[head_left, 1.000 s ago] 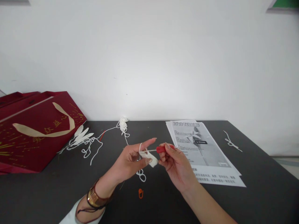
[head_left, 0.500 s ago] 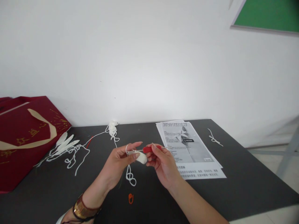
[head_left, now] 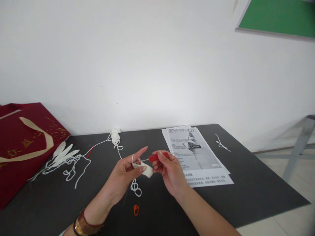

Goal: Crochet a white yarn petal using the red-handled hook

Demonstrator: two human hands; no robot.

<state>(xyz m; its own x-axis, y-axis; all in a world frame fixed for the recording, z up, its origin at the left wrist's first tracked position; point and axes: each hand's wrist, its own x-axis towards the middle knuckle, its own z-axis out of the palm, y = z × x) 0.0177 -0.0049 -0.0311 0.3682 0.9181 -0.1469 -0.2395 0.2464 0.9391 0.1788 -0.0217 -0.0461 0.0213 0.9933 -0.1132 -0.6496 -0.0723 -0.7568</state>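
Note:
Between thumb and fingers, my left hand (head_left: 126, 168) pinches a small white crochet piece (head_left: 147, 171). White yarn (head_left: 133, 158) loops round its raised index finger, and a curled strand hangs below the hand. A crochet hook (head_left: 153, 158) with a red handle is gripped in my right hand (head_left: 169, 168). Its thin metal shaft points left and reaches the yarn by my left index finger; the tip is too small to make out. An orange stitch marker (head_left: 136, 210) lies on the table below my hands.
On the black table (head_left: 211, 203), printed sheets (head_left: 206, 154) lie right of centre, with a short tied string (head_left: 222, 144) beyond. A yarn heap (head_left: 115, 135) sits at the back. White crocheted petals (head_left: 64, 155) with trailing yarn lie beside a dark red bag (head_left: 22, 170) at left.
The hook's shaft now slants down to the left, where it was nearly level. The white piece has tilted, showing more of its surface. The whole view has shifted slightly.

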